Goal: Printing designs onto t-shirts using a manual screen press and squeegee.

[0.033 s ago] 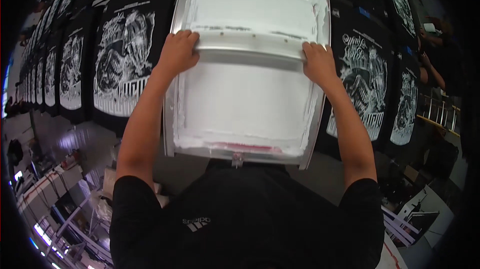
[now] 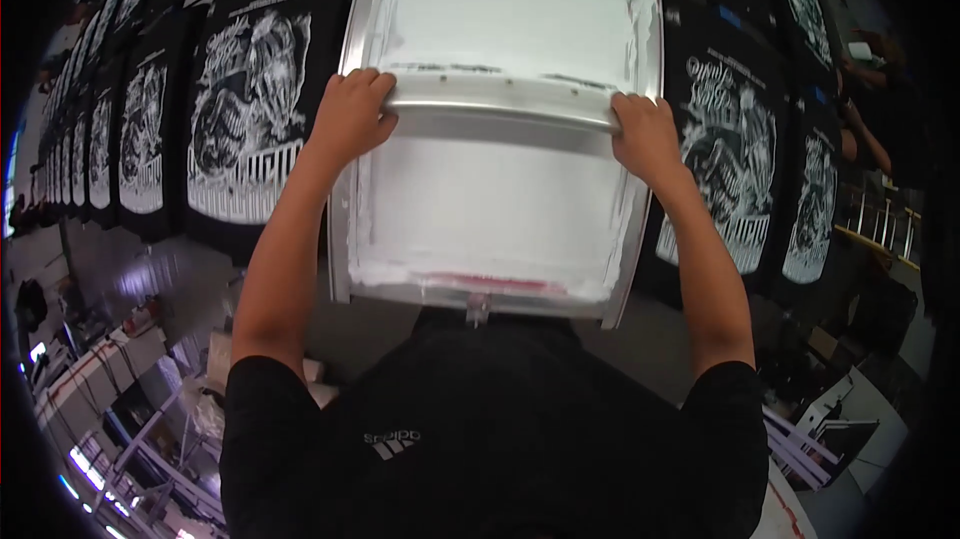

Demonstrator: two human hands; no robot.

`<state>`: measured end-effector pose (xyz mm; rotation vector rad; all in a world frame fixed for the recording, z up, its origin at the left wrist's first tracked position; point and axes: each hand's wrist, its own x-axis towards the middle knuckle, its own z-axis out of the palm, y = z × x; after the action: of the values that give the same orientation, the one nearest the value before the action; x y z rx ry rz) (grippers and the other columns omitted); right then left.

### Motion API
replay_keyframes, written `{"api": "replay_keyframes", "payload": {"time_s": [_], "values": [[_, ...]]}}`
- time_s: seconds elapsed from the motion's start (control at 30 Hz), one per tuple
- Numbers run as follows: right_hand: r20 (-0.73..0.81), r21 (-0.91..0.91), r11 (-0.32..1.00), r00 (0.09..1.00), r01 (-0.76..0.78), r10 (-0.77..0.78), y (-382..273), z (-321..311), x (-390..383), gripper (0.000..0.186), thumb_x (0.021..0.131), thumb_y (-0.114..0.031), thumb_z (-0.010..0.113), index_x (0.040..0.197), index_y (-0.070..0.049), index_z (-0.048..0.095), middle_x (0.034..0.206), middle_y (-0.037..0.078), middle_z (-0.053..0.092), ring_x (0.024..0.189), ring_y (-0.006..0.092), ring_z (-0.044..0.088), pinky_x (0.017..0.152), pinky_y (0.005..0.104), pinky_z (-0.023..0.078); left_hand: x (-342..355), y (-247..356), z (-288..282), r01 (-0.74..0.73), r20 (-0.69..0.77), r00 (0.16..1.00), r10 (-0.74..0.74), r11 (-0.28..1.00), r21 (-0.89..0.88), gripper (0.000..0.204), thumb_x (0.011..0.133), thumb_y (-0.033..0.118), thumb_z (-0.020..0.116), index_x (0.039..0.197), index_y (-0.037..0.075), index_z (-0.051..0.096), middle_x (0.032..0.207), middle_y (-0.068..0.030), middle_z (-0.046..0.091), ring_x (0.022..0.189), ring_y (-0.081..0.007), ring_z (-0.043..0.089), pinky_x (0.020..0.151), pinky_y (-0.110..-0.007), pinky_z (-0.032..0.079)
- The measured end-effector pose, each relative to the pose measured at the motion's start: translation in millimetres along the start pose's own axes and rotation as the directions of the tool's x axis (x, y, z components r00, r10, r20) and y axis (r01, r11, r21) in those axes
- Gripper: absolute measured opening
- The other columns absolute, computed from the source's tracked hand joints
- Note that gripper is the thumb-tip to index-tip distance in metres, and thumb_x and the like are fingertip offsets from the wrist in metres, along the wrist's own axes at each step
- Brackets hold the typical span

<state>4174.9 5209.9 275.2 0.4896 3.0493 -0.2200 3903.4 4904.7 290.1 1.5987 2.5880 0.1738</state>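
A long metal squeegee [image 2: 505, 99] lies crosswise over a silkscreen frame [image 2: 648, 49] in front of me. My left hand [image 2: 350, 116] has its fingers curled over the left end of the squeegee. Around the right end are the fingers of my right hand [image 2: 648, 139]. The pale mesh [image 2: 500, 199] shows on both sides of the bar, with white ink smeared along its borders. A reddish streak [image 2: 500, 284] runs along the near edge of the mesh. The squeegee's lower edge and whatever is beneath the screen are hidden.
Black shirts with white prints lie on both sides, one shirt [image 2: 245, 109] at left and another [image 2: 730, 139] at right. More recede at far left. A small clamp [image 2: 478, 309] sits at the frame's near edge. Another person's arm [image 2: 868, 134] shows at far right, above a yellow ladder [image 2: 878, 239].
The squeegee and both hands have shifted slightly toward me over the mesh. Both hands keep their grip on it.
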Motion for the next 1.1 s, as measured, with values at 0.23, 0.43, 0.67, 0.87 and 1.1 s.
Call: {"api": "replay_keyframes", "payload": {"time_s": [0.23, 0.43, 0.67, 0.87, 1.1], "values": [[0.02, 0.245, 0.969, 0.999, 0.022, -0.028, -92, -41, -193, 0.035, 0.066, 0.0, 0.065, 0.101, -0.006, 0.065, 0.095, 0.014, 0.067, 0.094, 0.0349, 0.063, 0.095, 0.0503, 0.044, -192, 68, -45, -0.04, 0.027, 0.999, 0.046, 0.981, -0.192, 0.031, 0.06, 0.012, 0.076, 0.084, 0.007, 0.057, 0.082, -0.0098, 0.06, 0.083, -0.0302, 0.057, 0.074, -0.042, 0.042], [0.184, 0.234, 0.962, 0.978, -0.141, 0.099, -109, -15, -218, 0.034, 0.065, -0.002, 0.065, 0.099, -0.006, 0.064, 0.092, 0.014, 0.067, 0.093, 0.0335, 0.062, 0.103, 0.0526, 0.039, -213, 77, -12, 0.001, 0.049, 0.999, 0.011, 0.969, -0.247, 0.03, 0.058, 0.009, 0.073, 0.083, 0.007, 0.057, 0.082, -0.0095, 0.06, 0.084, -0.0296, 0.058, 0.077, -0.042, 0.043], [0.153, 0.239, 0.963, 0.984, -0.126, 0.091, -116, -1, -226, 0.047, 0.055, 0.001, 0.065, 0.1, -0.007, 0.064, 0.096, 0.01, 0.067, 0.097, 0.0315, 0.062, 0.107, 0.053, 0.038, -243, 90, 13, 0.018, -0.129, 0.99, -0.049, 0.972, -0.235, 0.038, 0.053, -0.003, 0.067, 0.09, 0.006, 0.062, 0.093, -0.0113, 0.065, 0.091, -0.0301, 0.062, 0.083, -0.043, 0.045], [-0.042, 0.11, 0.992, 0.997, -0.054, 0.059, -27, 13, -64, 0.049, 0.057, 0.0, 0.071, 0.105, -0.007, 0.066, 0.102, 0.011, 0.068, 0.1, 0.0319, 0.062, 0.109, 0.05, 0.037, -54, 14, 30, -0.094, -0.281, 0.958, 0.062, 0.991, -0.1, 0.035, 0.055, 0.001, 0.072, 0.088, 0.008, 0.065, 0.085, -0.0081, 0.067, 0.085, -0.0285, 0.063, 0.08, -0.041, 0.045], [-0.063, -0.082, 0.99, 0.992, -0.111, 0.106, 84, -9, 150, 0.041, 0.068, -0.014, 0.063, 0.109, -0.017, 0.067, 0.097, 0.013, 0.07, 0.096, 0.0355, 0.066, 0.081, 0.047, 0.053, 170, -56, 2, 0.04, -0.172, 0.985, -0.035, 0.999, 0.028, 0.04, 0.07, 0.033, 0.08, 0.105, 0.013, 0.072, 0.083, -0.0168, 0.07, 0.084, -0.0335, 0.068, 0.081, -0.044, 0.051]]}}
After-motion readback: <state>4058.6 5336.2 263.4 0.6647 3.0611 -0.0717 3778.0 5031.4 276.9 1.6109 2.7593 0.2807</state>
